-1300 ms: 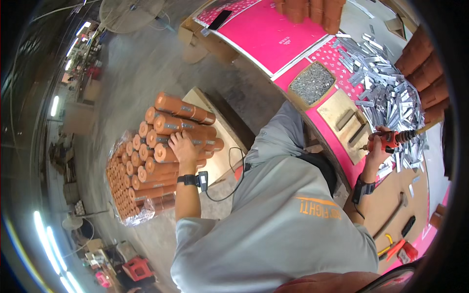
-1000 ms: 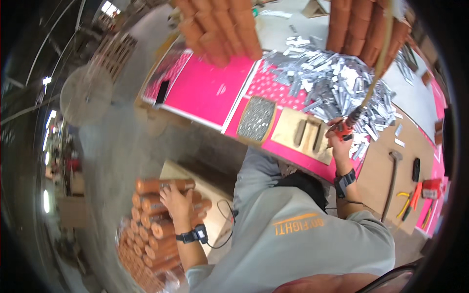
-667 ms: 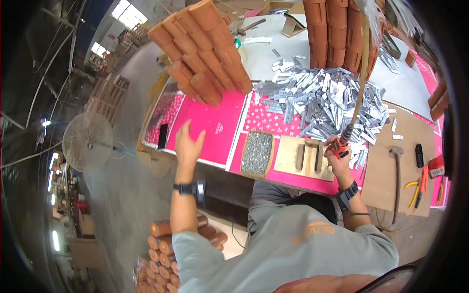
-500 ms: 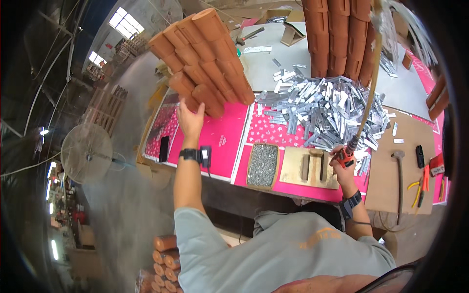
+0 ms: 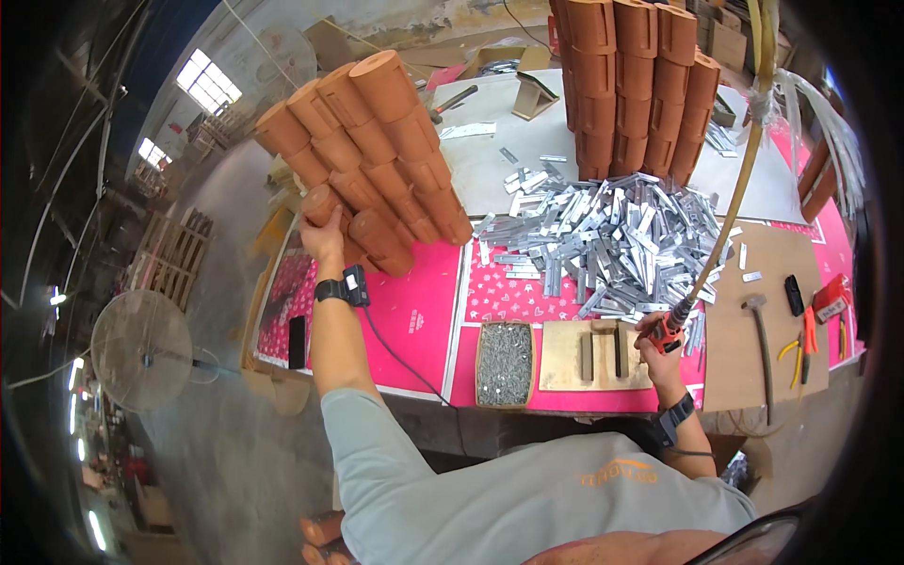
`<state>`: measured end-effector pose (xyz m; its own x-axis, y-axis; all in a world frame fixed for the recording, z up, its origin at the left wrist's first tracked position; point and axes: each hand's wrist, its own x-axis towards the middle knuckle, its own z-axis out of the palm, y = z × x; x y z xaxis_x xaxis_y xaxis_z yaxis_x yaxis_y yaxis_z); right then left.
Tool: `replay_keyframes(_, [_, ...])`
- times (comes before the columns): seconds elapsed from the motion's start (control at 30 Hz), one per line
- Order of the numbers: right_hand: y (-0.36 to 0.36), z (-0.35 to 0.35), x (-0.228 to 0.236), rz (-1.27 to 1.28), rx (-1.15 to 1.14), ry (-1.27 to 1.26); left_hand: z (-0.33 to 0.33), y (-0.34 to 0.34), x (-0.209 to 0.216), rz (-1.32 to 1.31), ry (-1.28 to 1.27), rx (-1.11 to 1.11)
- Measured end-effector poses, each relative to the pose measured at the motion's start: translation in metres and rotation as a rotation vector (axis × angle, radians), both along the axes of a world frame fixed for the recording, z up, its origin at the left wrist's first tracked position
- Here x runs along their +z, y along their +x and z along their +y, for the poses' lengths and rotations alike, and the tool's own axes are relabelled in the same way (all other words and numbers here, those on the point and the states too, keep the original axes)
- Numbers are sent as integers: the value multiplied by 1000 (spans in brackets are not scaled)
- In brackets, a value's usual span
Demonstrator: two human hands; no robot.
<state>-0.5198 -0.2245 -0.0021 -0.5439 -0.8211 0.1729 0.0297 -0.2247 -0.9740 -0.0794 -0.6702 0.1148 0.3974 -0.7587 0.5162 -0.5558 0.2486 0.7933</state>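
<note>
My left hand (image 5: 323,237) is closed round a short terracotta-coloured cylinder (image 5: 321,201) at the lower left of a leaning stack (image 5: 386,141) of the same cylinders. Beside it another cylinder (image 5: 379,235) slants against the stack's front. My right hand (image 5: 653,350) grips a red pneumatic screwdriver (image 5: 669,330), its hose rising up and away. Left of that tool lies a wooden block jig (image 5: 562,363) with two upright dark bars. A shallow box (image 5: 482,377) of small metal screws stands next to the jig.
A large heap of flat metal strips (image 5: 621,235) spreads behind the jig. Another cylinder stack (image 5: 626,104) stands at the back. On cardboard at right lie a hammer (image 5: 763,348) and yellow-handled pliers (image 5: 789,350). A phone (image 5: 298,341) lies near the left edge.
My left hand has shifted left, from the front of the two short cylinders to a grip on the left one. My right hand still holds the screwdriver by the jig. The view has tilted up.
</note>
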Motion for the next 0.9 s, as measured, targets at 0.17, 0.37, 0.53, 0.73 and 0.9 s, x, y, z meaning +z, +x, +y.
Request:
replay_keyframes(0.17, [1,-1,2,27,-7,40,22,0,2,-43,-183,111])
replay_keyframes(0.37, [-6,0,-14,130,-33,3,112,-57,25,379,-75,-477])
replay_keyframes(0.53, [-11,-5,-15,186,-8,0,226,-139,16,846,531,-1048])
replay_keyframes(0.73, [-6,-6,7,170,61,-33,318,-219,-56,331,396,-1198])
replay_keyframes(0.9, [-9,1,8,132,80,-9,350,-249,-77,-564,-131,-1190])
